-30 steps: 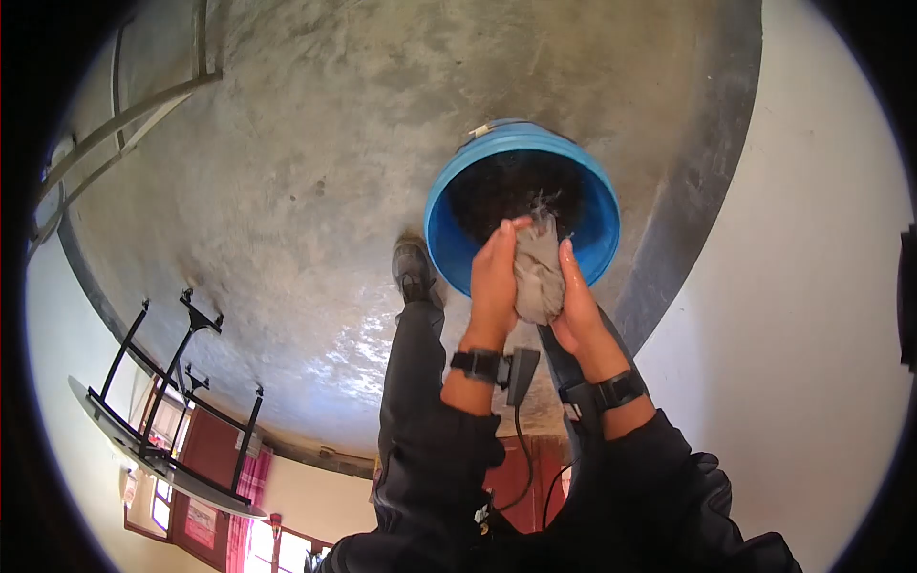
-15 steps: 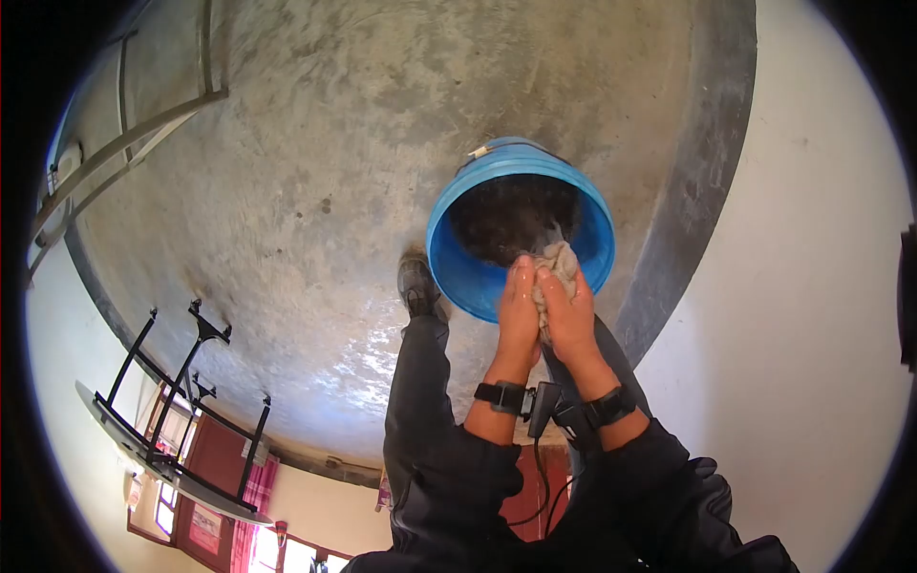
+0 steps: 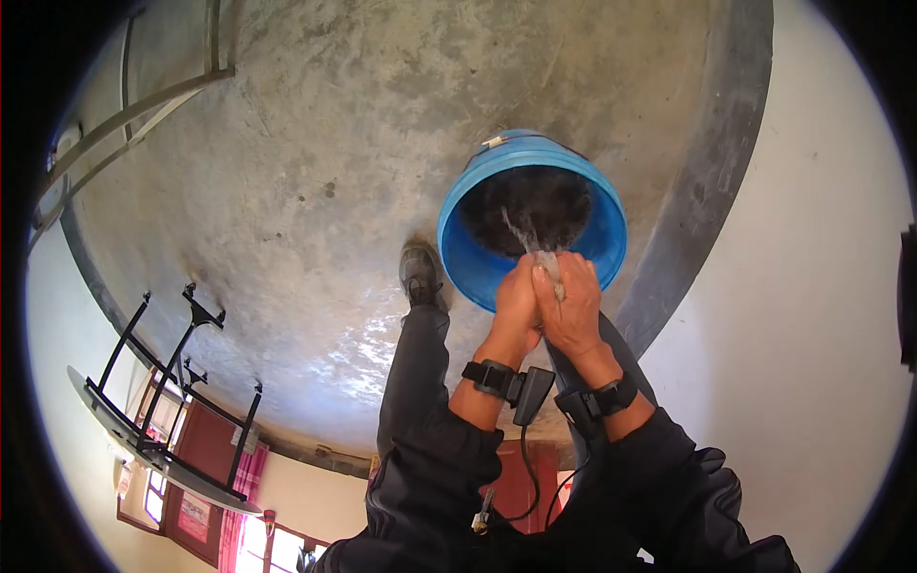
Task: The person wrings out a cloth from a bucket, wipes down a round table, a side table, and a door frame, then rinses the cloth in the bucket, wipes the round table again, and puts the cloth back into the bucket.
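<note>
A wet, light-coloured cloth (image 3: 548,267) is squeezed between my two hands, and only a small part of it shows. My left hand (image 3: 518,304) is closed on its left side. Round the right side, my right hand (image 3: 576,301) wraps with its fingers bent. Water streams from the cloth into the blue bucket (image 3: 611,239) beneath. Dark water (image 3: 527,205) lies in the bucket. Both hands are over the near part of its rim.
The bucket stands on a grey concrete floor (image 3: 315,143), beside a white wall (image 3: 764,315) with a dark painted border. My shoe (image 3: 418,272) is left of it. A table with black legs (image 3: 172,368) stands at the left; a metal frame (image 3: 143,119) is at upper left.
My hands have closed tighter and twisted round the cloth, so less of it shows. More water now runs from it. The view has shifted slightly.
</note>
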Action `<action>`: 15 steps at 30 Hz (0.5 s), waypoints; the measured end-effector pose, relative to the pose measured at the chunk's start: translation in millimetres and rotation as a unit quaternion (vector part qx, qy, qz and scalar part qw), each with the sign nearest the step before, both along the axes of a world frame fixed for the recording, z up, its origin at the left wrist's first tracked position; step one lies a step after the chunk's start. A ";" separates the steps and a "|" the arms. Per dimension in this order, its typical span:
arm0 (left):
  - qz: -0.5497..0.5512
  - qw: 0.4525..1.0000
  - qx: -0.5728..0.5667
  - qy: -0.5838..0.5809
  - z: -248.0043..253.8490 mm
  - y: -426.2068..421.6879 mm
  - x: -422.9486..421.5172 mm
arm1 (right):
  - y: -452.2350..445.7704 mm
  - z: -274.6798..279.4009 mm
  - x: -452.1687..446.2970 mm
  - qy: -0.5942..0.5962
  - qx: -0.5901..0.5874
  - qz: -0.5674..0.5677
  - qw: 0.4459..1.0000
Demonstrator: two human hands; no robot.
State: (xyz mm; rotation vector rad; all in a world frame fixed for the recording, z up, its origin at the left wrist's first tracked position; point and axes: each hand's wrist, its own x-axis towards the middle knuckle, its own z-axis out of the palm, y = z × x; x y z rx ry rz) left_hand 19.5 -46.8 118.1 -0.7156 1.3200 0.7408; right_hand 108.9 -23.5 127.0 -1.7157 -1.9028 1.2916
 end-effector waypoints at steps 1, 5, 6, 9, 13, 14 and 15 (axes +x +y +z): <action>-0.001 1.000 0.016 0.007 0.1 -0.9 0.4 | 0.7 -0.5 -0.3 -0.003 -0.004 -0.003 1.000; -0.086 0.994 0.035 0.052 -11.2 -8.6 1.8 | 5.9 -7.5 -2.2 0.013 0.009 -0.006 1.000; -0.066 0.996 0.045 0.049 -12.7 -10.0 3.5 | 6.2 -8.4 -2.0 0.010 0.006 -0.006 1.000; -0.041 0.996 0.064 0.052 -16.4 -9.9 10.6 | 7.7 -9.5 -2.0 0.012 -0.037 -0.035 0.999; -0.303 0.882 0.252 0.260 -31.0 -11.6 15.1 | 11.9 -11.5 1.0 0.056 -0.216 -0.202 0.954; -0.404 0.779 0.333 0.346 -33.1 -20.0 13.6 | 6.8 -13.0 8.1 0.107 -0.267 -0.280 0.916; -0.395 0.850 0.264 0.229 -0.6 -4.1 4.8 | -0.8 -16.6 20.5 0.155 -0.313 -0.356 0.867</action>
